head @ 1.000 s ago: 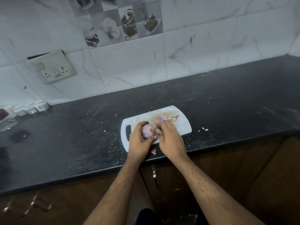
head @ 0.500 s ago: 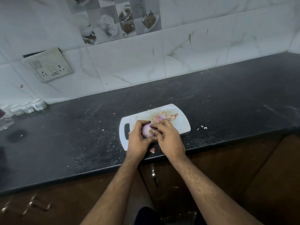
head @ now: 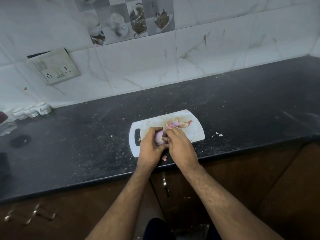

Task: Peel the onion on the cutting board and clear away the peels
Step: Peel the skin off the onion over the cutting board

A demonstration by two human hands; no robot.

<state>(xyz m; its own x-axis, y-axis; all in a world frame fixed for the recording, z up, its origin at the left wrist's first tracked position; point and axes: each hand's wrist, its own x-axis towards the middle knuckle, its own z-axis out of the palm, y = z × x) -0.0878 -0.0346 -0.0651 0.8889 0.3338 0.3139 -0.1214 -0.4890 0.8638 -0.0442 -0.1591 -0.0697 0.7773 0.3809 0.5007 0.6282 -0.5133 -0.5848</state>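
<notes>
The onion (head: 159,138) sits at frame centre, over the near left part of the white cutting board (head: 195,134), held between both hands. The left hand (head: 149,147) grips it, fingers curled round its left side; the right hand (head: 180,147) has its fingers bent against the onion's right side, pinching at the surface, though what they hold exactly cannot be told. Both hands hide most of the onion and the board's near edge. A heap of loose peels (head: 176,124) lies on the board's far part, just beyond the right hand. One peel scrap (head: 164,158) lies on the dark worktop (head: 78,144) just below the hands, and small flakes (head: 218,135) lie right of the board. At left of frame, white containers (head: 32,110) stand against the tiled wall (head: 147,66); a switch plate (head: 54,67) is mounted at upper left. Brown cabinet fronts (head: 259,179) with a metal handle (head: 164,183) fill the lower frame.
</notes>
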